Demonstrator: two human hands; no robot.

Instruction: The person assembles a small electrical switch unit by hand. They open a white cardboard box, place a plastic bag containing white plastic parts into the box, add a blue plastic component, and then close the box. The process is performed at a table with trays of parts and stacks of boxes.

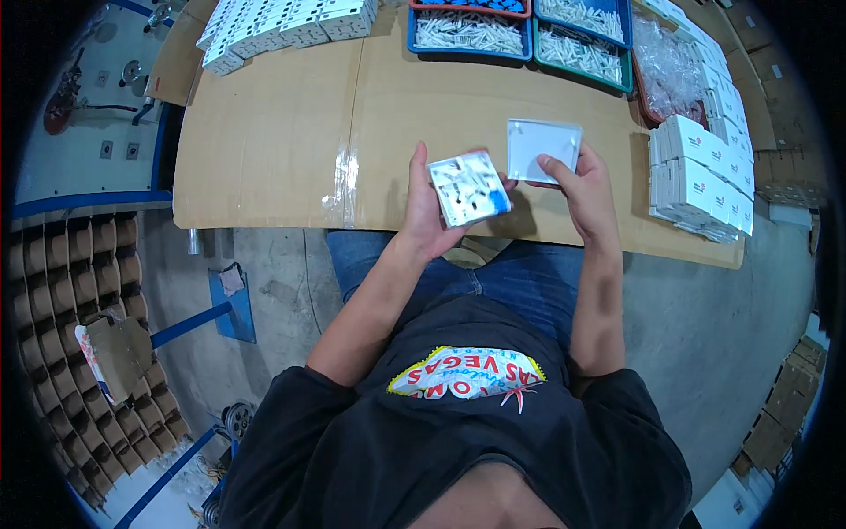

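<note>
In my left hand [425, 216] lies a small square white case [470, 188] with dark and blue patches on its face; the thumb is along one side and the fingers support it from beneath. A shallow, pale translucent square lid or tray [533, 145] is gripped in my right hand [583, 189], thumb on its face. The case and the lid are held side by side over the near part of the cardboard-covered table [273, 132], close together. Whether anything sits inside the case I cannot tell.
Stacked white boxes [701, 176] stand at the table's right. Blue [471, 55] and green [582, 78] bins of small white pieces line the far side, beside a clear plastic bag heap [665, 62]. Dotted white boxes [282, 31] fill the far left. A divided cardboard rack [84, 309] stands left.
</note>
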